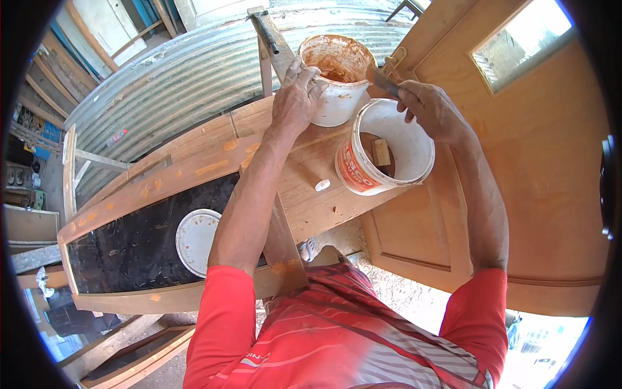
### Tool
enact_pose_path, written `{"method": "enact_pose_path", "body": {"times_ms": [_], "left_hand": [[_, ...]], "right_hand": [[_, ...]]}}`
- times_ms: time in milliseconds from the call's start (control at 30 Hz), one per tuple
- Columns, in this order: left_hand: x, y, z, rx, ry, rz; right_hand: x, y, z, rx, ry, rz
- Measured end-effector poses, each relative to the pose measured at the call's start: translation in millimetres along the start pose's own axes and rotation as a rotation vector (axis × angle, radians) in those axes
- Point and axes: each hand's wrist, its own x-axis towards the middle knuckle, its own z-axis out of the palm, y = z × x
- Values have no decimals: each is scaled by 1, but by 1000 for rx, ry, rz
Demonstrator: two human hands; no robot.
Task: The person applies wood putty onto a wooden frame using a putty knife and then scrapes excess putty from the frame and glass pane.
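A white bucket (334, 104), its inside smeared with orange-brown putty, stands at the far end of the wooden work surface. My left hand (298, 100) grips its near-left rim with the fingers bent over the edge. My right hand (433, 110) is closed around a putty knife (387, 83), whose blade reaches the bucket's right rim; most of the handle is hidden in my fingers. Just below this hand stands a second white bucket (414, 149) with a red label. A small wood block (381, 152) lies inside it.
A panelled wooden door (518, 214) with a glass pane rises at the right. On the left lies a wooden frame (214, 170) with orange putty patches, and a white lid (194, 241) on its black panel. A dark-handled tool (265, 34) lies beyond my left hand. Corrugated metal sheets (175, 91) lie behind.
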Motion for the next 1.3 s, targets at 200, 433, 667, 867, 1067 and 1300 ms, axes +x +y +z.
{"method": "enact_pose_path", "body": {"times_ms": [200,433,667,867,1067,1300], "left_hand": [[3,7,9,-44,6,-10],[3,3,1,-12,19,-4],[-11,15,3,24,-5,9],[-8,3,16,-37,103,1],[3,10,17,1,138,102],[-19,0,14,-15,117,42]], "right_hand": [[45,33,8,387,-115,306],[64,28,-46,-201,-160,242],[65,74,-8,-322,80,-350],[76,114,-28,-241,-211,-371],[46,150,-69,-296,-288,81],[25,85,-26,-45,-92,-39]]}}
